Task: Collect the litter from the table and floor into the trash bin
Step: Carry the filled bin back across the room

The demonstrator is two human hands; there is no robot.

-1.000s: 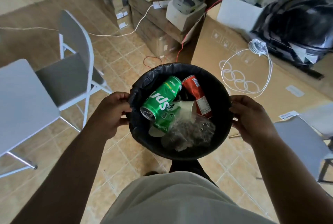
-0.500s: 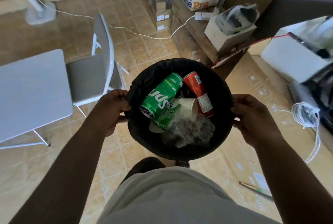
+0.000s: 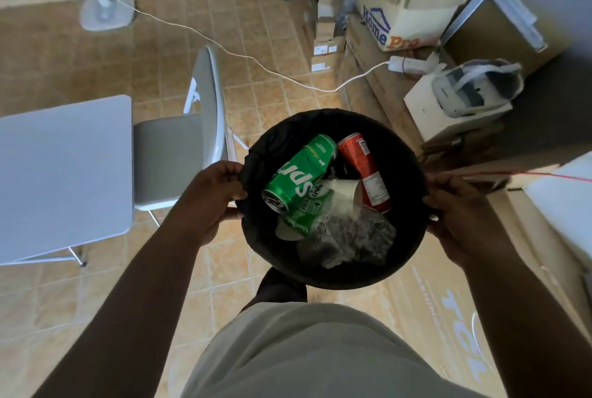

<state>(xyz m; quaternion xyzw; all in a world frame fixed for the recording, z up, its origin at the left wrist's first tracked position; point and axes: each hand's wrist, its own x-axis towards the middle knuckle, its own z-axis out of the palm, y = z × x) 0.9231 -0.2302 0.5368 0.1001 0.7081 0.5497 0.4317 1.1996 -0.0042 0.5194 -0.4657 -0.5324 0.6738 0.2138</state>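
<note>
I carry a round black trash bin (image 3: 403,147) lined with a black bag, held off the floor in front of my body. My left hand (image 3: 213,197) grips its left rim and my right hand (image 3: 461,216) grips its right rim. Inside lie a green soda can (image 3: 299,174), a red can (image 3: 365,170), a white paper cup (image 3: 344,194), a green wrapper (image 3: 304,219) and crumpled clear plastic (image 3: 355,237).
A grey table (image 3: 61,173) stands at the left with a white folding chair (image 3: 179,154) beside it. A white cable (image 3: 243,56) runs across the tiled floor to a stand base (image 3: 107,11). Cardboard boxes (image 3: 407,13) and a white box (image 3: 448,115) line the right.
My view has turned leftward across the room: the table and chair shifted toward the centre, the boxes moved right. Both hands keep the same grip on the bin; its contents have not shifted.
</note>
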